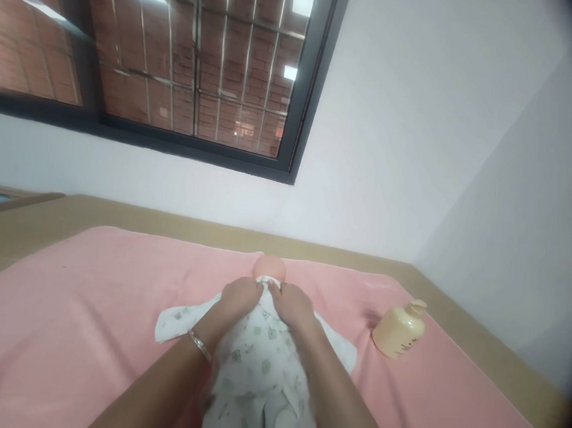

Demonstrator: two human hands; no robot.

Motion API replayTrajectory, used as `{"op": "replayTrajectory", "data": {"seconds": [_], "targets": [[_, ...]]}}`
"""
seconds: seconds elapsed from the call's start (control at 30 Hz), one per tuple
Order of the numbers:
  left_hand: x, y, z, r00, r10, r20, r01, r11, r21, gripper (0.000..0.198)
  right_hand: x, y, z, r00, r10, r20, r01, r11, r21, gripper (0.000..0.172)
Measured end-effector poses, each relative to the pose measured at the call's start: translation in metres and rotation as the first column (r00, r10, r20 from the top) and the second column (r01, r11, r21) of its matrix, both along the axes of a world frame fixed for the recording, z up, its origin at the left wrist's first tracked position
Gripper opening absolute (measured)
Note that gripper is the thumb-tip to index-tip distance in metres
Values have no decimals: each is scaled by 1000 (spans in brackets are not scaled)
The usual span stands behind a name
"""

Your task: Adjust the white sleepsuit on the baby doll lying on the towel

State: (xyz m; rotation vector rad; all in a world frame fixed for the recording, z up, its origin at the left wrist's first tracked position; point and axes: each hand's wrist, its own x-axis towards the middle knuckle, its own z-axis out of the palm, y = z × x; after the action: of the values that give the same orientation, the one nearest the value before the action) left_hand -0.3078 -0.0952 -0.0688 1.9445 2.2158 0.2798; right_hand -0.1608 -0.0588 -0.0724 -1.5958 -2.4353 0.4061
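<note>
Your left hand (238, 297) and right hand (291, 305) both pinch the white printed cloth garment (257, 367) at the collar, just below the pink doll head (270, 266); cream plastic bottle (399, 331) lies right of them.

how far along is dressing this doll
Done: the doll lies on the towel with the garment over its body. In hand: the left hand and right hand both pinch the garment at its neck. Left: closing the collar, probably; the front fastening is hidden. The bottle sits untouched.
</note>
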Motion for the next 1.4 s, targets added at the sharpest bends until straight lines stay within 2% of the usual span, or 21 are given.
{"op": "replayTrajectory", "data": {"seconds": [0.1, 0.17, 0.3, 0.4, 0.47, 0.53, 0.63, 0.77, 0.9, 1.07, 1.13, 1.23, 1.33, 1.4], "targets": [[14, -2, 5, 994, 2, -107, -1, 1000, 13, 27, 8, 9, -2, 998, 25, -49, -31, 992, -122, 79], [17, -3, 7, 994, 4, -113, -3, 1000, 8, 24, 10, 7, 1, 998, 42, -53, -48, 992, -119, 80], [6, -1, 5, 996, -39, -82, 37, 999, -27, 28, 4, -10, 12, 998, 54, -30, -54, 999, -7, 78], [0, -1, 3, 998, -54, -30, 53, 998, -25, 42, 0, -14, 14, 998, 65, -24, -64, 997, 35, 76], [4, -2, 3, 999, -24, -49, 23, 1000, -14, 41, 1, -9, 12, 999, 44, -7, -44, 999, 10, 76], [11, -3, 3, 995, 0, -101, 0, 1000, -3, 32, 4, -3, 9, 1000, 27, -4, -27, 998, -54, 77], [22, -5, 6, 990, 8, -137, -6, 1000, 19, 25, 9, 0, 10, 998, 54, -37, -58, 989, -133, 79], [21, -6, 7, 992, 29, -124, -30, 1000, -6, 26, 9, -11, 18, 994, 100, -47, -103, 992, -79, 77], [12, -4, 6, 995, 1, -99, -5, 999, -37, 31, 6, -12, 17, 997, 77, -31, -78, 996, -36, 73], [17, -7, 10, 992, -39, -119, 40, 999, 5, 30, 13, -4, 18, 993, 84, -79, -96, 982, -163, 75], [18, -9, 13, 995, -42, -93, 46, 998, 43, 35, 15, -7, 22, 987, 108, -118, -127, 977, -169, 77], [14, -9, 15, 999, -45, 3, 45, 997, 59, 42, 13, -14, 25, 982, 131, -135, -145, 985, -98, 79], [7, -6, 10, 991, -31, 134, 30, 999, 15, 47, 10, -12, 20, 991, 98, -89, -102, 993, -51, 78], [3, -3, 4, 984, -1, 179, 0, 1000, 4, 48, 10, -5, 14, 996, 62, -68, -67, 995, -70, 76]]}}
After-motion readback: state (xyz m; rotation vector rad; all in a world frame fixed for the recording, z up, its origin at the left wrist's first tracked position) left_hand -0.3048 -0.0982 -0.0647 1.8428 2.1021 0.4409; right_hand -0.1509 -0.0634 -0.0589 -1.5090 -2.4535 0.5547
